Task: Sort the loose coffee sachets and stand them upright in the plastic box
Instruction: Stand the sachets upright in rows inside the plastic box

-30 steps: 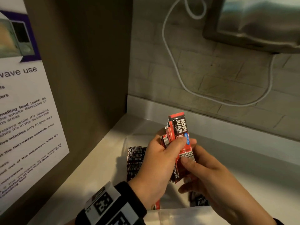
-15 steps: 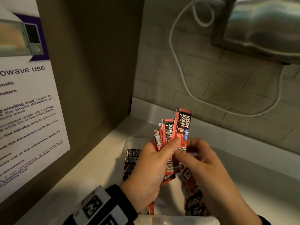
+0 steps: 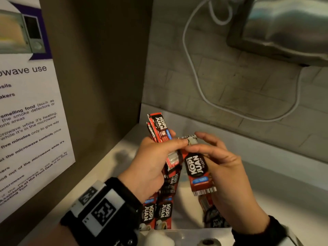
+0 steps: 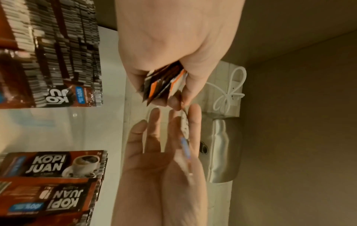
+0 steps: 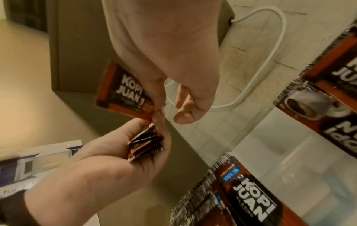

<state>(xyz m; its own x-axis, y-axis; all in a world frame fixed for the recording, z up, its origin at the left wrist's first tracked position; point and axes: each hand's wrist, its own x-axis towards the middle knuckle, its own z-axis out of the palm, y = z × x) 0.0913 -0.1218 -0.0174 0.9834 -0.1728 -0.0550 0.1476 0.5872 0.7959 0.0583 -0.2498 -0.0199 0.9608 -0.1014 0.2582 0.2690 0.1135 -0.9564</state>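
Observation:
My left hand (image 3: 168, 144) grips a fanned bundle of red-and-black coffee sachets (image 3: 159, 128), thumb across the front. Beside it my right hand (image 3: 192, 142) pinches a single sachet (image 3: 197, 167) by its upper end, so it hangs down, label facing me. The two hands' thumbs nearly meet. Both hover over the translucent plastic box (image 3: 186, 235). A row of sachets (image 3: 156, 213) stands at its left and loose ones (image 3: 213, 219) lie at its right. The right wrist view shows the pinched sachet (image 5: 123, 91) above the bundle (image 5: 144, 143). The left wrist view shows the bundle (image 4: 164, 82) end-on.
The box sits on a pale counter (image 3: 110, 167) in a corner. A brown cabinet side (image 3: 97, 77) with a microwave notice (image 3: 26, 121) stands at the left. A tiled wall (image 3: 230, 82) with a white cable (image 3: 193, 71) is behind, under a steel unit (image 3: 284, 27).
Both hands were together on the bundle. The right hand now holds one sachet apart from it, and the bundle has tilted to the left.

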